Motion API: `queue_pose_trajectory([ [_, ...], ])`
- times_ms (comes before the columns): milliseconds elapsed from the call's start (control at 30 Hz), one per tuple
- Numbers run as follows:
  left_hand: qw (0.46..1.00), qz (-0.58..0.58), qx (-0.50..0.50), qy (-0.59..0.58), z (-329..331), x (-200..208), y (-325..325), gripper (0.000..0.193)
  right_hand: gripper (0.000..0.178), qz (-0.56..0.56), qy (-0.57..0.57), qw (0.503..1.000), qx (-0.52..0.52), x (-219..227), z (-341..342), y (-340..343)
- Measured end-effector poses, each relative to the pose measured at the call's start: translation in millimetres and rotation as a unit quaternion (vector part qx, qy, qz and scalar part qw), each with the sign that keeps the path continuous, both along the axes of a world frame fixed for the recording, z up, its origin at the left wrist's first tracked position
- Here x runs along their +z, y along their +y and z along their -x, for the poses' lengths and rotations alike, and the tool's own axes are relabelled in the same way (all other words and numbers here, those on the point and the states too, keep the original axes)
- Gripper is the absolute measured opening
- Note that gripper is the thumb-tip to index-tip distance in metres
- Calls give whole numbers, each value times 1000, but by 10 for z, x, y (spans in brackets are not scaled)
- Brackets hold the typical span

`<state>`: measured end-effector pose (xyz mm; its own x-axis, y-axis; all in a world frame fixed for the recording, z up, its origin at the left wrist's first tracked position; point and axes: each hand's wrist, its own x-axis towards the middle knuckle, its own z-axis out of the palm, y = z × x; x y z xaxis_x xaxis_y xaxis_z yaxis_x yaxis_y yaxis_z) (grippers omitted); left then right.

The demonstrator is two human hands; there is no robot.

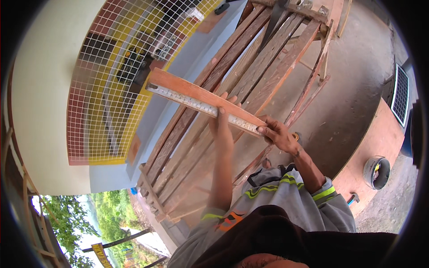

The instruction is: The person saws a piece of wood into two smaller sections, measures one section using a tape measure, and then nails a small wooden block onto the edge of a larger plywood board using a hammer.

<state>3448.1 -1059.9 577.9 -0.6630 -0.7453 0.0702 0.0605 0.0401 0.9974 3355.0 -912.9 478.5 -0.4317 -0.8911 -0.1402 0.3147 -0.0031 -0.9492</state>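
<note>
A short reddish-brown wooden board [178,82] is held up above a slatted wooden bench [178,143]. Along its near edge runs a white measuring strip [192,104] with dark markings, its far-left end level with the board's end. My left hand [222,117] grips the board near the middle, thumb over the strip and fingers behind the wood. At the board's right end, my right hand [278,134] closes on the wood and the strip, thumb on top. The hand covers that end of the strip.
A dark saw-like blade [271,24] lies at the bench's far end. Left stands a wall with a white wire grid [111,80]. On the right are a plywood sheet [380,134], a bucket [376,172], a hammer [353,198] and a framed grid panel [400,94].
</note>
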Motion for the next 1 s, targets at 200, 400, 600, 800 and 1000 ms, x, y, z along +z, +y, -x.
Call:
queue_pose_trajectory([
  [200,853,296,-270,-336,-631,1157,-177,32,38,-51,177,982,-52,319,543,290],
  [400,675,686,-230,-146,298,1471,-530,31,33,-90,272,957,-44,570,725,513],
  [600,611,711,-236,-255,39,1579,-715,51,35,-58,279,950,-126,496,794,693],
  [800,583,757,-179,-235,52,1335,-589,74,37,-120,131,982,-56,576,769,759],
  [1000,567,763,-245,-191,123,1459,-987,49,36,-24,254,967,9,575,805,799],
])
